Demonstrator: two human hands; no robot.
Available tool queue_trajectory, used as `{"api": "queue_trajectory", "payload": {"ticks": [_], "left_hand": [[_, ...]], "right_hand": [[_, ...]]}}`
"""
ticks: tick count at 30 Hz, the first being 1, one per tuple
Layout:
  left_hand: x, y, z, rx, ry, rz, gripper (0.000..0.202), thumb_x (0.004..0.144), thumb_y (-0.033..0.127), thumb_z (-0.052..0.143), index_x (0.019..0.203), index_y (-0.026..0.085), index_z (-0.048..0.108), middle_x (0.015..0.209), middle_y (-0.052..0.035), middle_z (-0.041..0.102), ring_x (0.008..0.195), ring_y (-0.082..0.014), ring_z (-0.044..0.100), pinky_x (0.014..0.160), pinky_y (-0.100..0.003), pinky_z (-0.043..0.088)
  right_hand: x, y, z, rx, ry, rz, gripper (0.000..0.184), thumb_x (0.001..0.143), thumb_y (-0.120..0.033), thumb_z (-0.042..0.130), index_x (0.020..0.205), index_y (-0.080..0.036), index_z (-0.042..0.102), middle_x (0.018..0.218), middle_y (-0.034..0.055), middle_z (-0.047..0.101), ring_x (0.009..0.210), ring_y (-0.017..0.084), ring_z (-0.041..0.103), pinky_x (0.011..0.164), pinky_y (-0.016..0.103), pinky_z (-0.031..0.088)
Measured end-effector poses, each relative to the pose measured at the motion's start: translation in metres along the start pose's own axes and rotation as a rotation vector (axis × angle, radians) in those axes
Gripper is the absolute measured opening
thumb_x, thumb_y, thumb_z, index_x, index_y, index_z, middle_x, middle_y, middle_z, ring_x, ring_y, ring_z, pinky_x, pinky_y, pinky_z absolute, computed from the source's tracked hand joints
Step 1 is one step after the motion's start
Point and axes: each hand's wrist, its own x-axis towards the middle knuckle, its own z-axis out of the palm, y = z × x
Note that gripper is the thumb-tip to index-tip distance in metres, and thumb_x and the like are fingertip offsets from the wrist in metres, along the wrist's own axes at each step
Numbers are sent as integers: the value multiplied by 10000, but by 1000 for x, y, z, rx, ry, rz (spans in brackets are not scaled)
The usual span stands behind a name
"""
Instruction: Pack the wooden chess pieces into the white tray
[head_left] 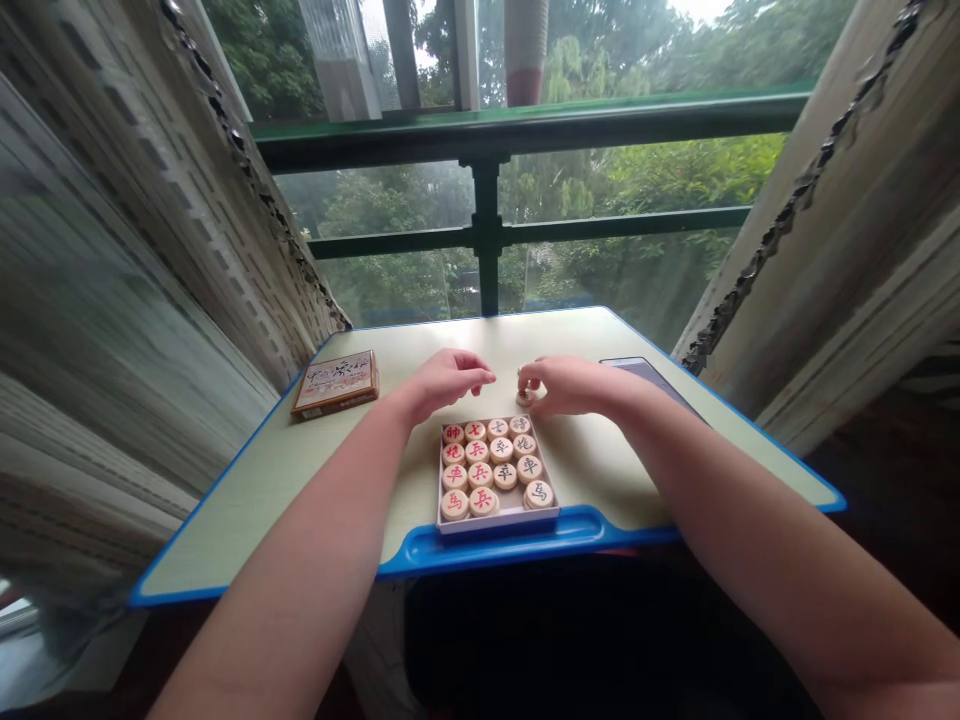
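A shallow white box (pixel 499 522) full of wooden Chinese chess pieces stands at the near edge of the table. Red characters mark the pieces on its left side, such as a red piece (pixel 454 503); black ones fill the right, such as a black piece (pixel 538 494). One slot in the front row shows a gap. Just beyond the box's far right corner, my right hand (pixel 562 384) is closed with its fingertips on a chess piece (pixel 524 398) at the tabletop. My left hand (pixel 450 382) hovers past the far left corner, fingers loosely bent and apart, holding nothing.
The pale table (pixel 360 510) has a blue rim with a molded groove in front. A printed box lid (pixel 337 384) lies at the left. A dark tablet-like device (pixel 651 382) lies at the right, partly behind my right arm. Curtains and a green railing (pixel 487 235) surround the table.
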Motion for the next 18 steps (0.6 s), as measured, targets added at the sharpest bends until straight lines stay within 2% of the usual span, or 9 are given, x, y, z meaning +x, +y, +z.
{"api": "queue_trajectory", "payload": {"ticks": [6, 8, 10, 15, 18], "left_hand": [[2, -3, 3, 5, 17, -20, 196, 673, 325, 656, 743, 144, 627, 567, 23, 505, 457, -53, 340, 443, -214, 219], [1, -3, 2, -2, 19, -25, 202, 668, 330, 664, 747, 146, 635, 571, 21, 511, 463, -56, 345, 446, -213, 224], [1, -2, 1, -5, 16, -34, 222, 658, 343, 679, 751, 144, 644, 580, 12, 533, 470, -58, 349, 448, -211, 228], [-1, 0, 2, -109, -60, -3, 304, 636, 394, 712, 761, 123, 655, 752, -59, 648, 478, -37, 341, 440, -197, 212], [0, -1, 3, -214, -70, 48, 322, 640, 399, 718, 772, 113, 654, 717, -58, 636, 448, -25, 323, 423, -192, 177]], "right_hand": [[3, 1, 7, 39, 42, -34, 186, 723, -228, 604, 894, -179, 660, 935, 75, 673, 787, 186, 607, 659, 266, 444], [4, 2, 6, 49, 36, -19, 211, 715, -219, 612, 919, -182, 653, 928, 69, 675, 772, 180, 607, 644, 262, 442], [3, 1, 4, 83, 89, -27, 257, 714, -210, 617, 969, -181, 636, 930, 67, 674, 766, 173, 606, 633, 258, 440], [-1, -5, -2, 336, 255, -166, 229, 733, -196, 609, 957, -158, 579, 884, 55, 671, 735, 133, 610, 621, 235, 454], [-2, -10, -3, 440, 294, -226, 168, 714, -144, 600, 876, -149, 556, 860, 53, 666, 712, 119, 614, 598, 220, 456]]}}
